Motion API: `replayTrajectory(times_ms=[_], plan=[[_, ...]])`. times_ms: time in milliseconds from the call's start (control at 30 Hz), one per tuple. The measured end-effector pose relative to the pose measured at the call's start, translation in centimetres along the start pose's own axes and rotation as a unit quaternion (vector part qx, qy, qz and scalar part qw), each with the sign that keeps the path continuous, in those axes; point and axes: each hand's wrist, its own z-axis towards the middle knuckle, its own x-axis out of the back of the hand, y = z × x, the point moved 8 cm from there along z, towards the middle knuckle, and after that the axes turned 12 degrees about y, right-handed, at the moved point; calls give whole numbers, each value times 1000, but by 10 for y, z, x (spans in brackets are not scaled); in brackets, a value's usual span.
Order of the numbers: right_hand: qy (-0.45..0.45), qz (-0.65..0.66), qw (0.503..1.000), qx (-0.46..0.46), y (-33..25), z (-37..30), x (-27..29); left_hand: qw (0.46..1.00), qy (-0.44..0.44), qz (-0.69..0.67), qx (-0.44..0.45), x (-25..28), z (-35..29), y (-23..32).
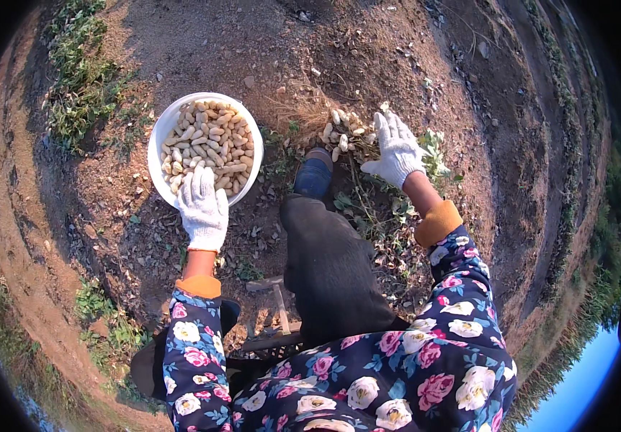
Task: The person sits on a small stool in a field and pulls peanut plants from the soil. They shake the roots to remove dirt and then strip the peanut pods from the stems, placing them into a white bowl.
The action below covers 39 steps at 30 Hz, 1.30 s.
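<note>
A white bucket [154,155] stands on the soil to the left, filled with unshelled peanuts [213,140]. Over its near rim lies my left hand [204,210] in a white knit glove, its fingers stretched out onto the nearest peanuts. My right hand [398,153], gloved alike, is spread out beside a clump of peanuts with roots [343,135] on the ground. Its fingertips are close to the clump's right side; whether they touch it I cannot tell. A leafy peanut plant [364,205] trails from the clump toward me, partly under my right hand.
My dark-trousered leg [332,266] and shoe stand between bucket and plant, the shoe right by the clump. A low wooden-framed seat [280,306] is beneath me. Pulled green plants [83,79] lie at the far left. Dry leaves litter the soil [238,43].
</note>
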Motion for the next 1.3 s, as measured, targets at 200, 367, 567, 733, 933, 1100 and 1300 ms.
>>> replayTrajectory(times_ms=[200, 367, 567, 733, 933, 1100, 1300], plan=[[-158, 65, 974, -149, 43, -57, -55, 994, -15, -104, 40, 60, -41, -4], [-144, 45, 974, -171, 89, -107, 42, 953, -44, -210, 214, 113, -101, -47], [-16, -26, 994, -102, 111, -127, 221, 907, -39, -323, 267, 196, -97, -13], [99, 83, 990, 63, 18, -128, 375, 872, -13, -417, 257, 267, -86, 23], [145, 192, 923, 300, -187, -137, 441, 814, 33, -519, 258, 349, -117, 31], [52, 306, 871, 382, -341, -144, 378, 754, 128, -541, 348, 342, -171, -25], [-104, 415, 842, 330, -430, -161, 272, 471, 235, -717, 457, 300, -228, -24]])
